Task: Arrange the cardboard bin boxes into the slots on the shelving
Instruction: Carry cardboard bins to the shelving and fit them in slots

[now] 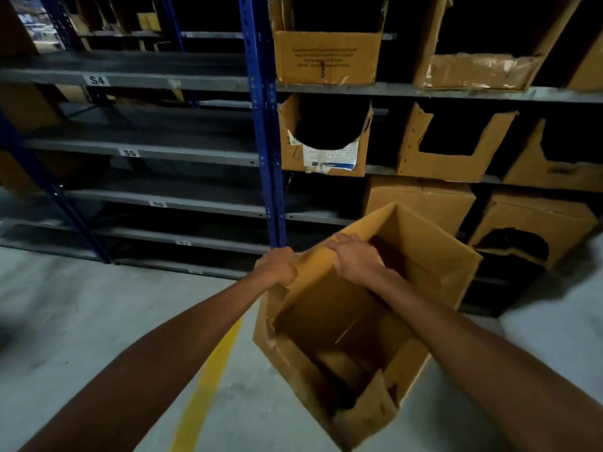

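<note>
Right now I have one cardboard bin box (pixel 359 321) in carry, just below and to the right of the blue upright (pixel 262 125). It is tilted, with its open mouth facing me. My left hand (pixel 277 265) is clenched around the box's upper rim at the corner nearest the foot of the upright. My right hand (pixel 355 259) has its fingers curled over the same rim, a little further right of the upright. Both are grasping the box.

I judge this as the carrying step, with placement not yet begun. The next move calls for levelling the box, turning its cut front outward like the others, and sliding it base-first onto a shelf. The dark gap on the low shelf just right of the upright looks a likely slot, though I can't see how deep it runs.

Counting right of the upright:
- three shelved boxes (pixel 326 57) on the top level
- three on the middle level
- two on the lower level

That makes eight shelved boxes, plus mine.

Left of the upright I read four shelf labels (pixel 97 80), S4 to S7. One yellow floor line (pixel 208 370) runs below the upright.
</note>
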